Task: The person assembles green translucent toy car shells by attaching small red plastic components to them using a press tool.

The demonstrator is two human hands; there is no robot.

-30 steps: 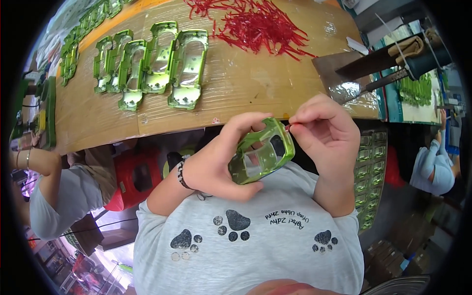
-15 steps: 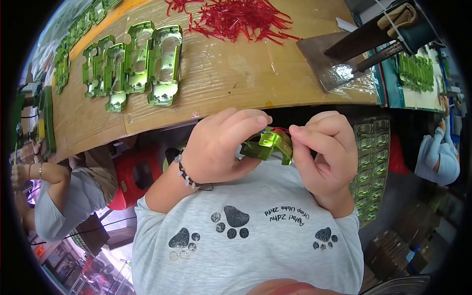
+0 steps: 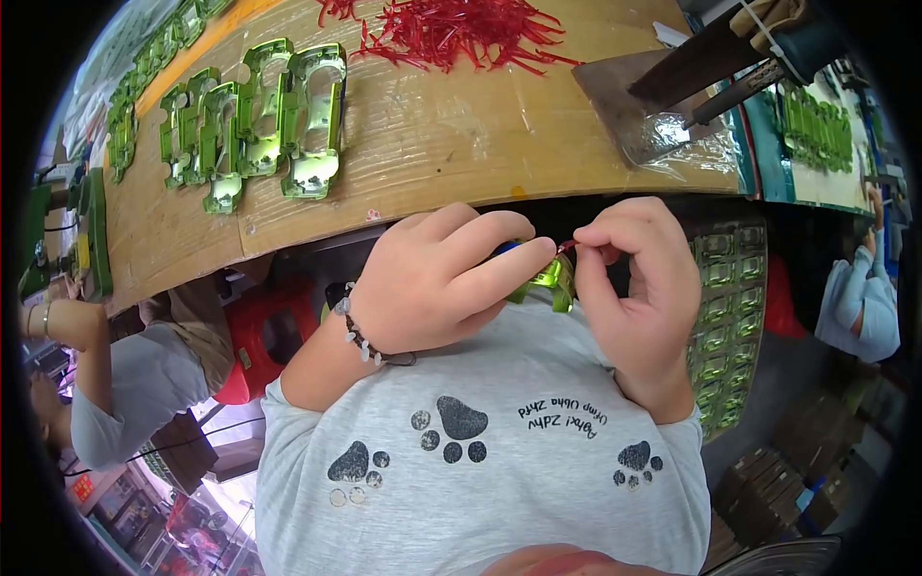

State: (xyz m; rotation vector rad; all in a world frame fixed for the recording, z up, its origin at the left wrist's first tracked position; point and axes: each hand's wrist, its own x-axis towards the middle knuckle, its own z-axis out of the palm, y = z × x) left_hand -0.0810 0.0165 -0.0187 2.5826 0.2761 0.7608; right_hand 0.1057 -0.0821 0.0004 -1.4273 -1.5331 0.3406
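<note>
In front of my chest, close to the table's near edge, my left hand [image 3: 432,278] is closed around a shiny green plastic casing [image 3: 555,276]. Its fingers cover most of the casing; only the curved right end shows. At that end, my right hand [image 3: 645,288] pinches a thin red plastic strip [image 3: 568,246] between thumb and forefinger. The strip runs to the casing's upper edge, but its far end is hidden under my left fingers. A bit of blue shows beside my left fingers.
Several similar green casings [image 3: 315,125] lie on the wooden table [image 3: 423,158] at left. A pile of red strips [image 3: 461,34] is at the back. A metal stand [image 3: 663,106] with a dark tool rises at right. A tray of green parts [image 3: 725,317] sits beside my right arm; co-workers are at both sides.
My left forefinger has stretched across the casing's top, covering more of it. My right hand has risen slightly, still pinching the red strip. The view has shifted a little.
</note>
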